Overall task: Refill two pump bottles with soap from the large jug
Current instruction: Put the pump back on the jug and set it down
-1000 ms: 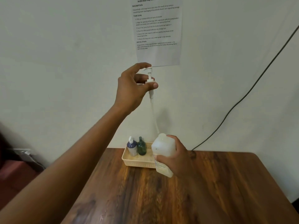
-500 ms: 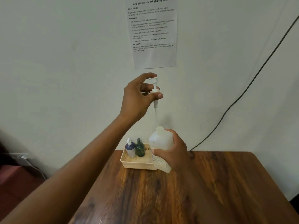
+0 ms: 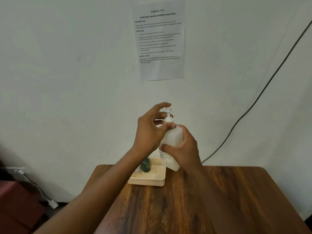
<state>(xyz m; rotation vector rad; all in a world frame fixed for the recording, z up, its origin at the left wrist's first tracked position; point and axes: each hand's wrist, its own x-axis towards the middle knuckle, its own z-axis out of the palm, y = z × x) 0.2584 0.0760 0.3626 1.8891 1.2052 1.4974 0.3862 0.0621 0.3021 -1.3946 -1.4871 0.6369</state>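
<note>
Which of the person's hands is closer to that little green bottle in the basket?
Left. The left hand pinches the pump head almost straight above the green bottle, its forearm crossing beside it. The right hand grips the white bottle, further right.

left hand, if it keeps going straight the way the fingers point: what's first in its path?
The left hand already pinches the pump head seated on the white bottle, so that comes first. Beyond it, probably only the wall; depth unclear.

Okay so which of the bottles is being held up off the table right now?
The large white bottle: the right hand grips its body while the left hand holds its pump head. The dark green bottle stands in the basket.
</note>
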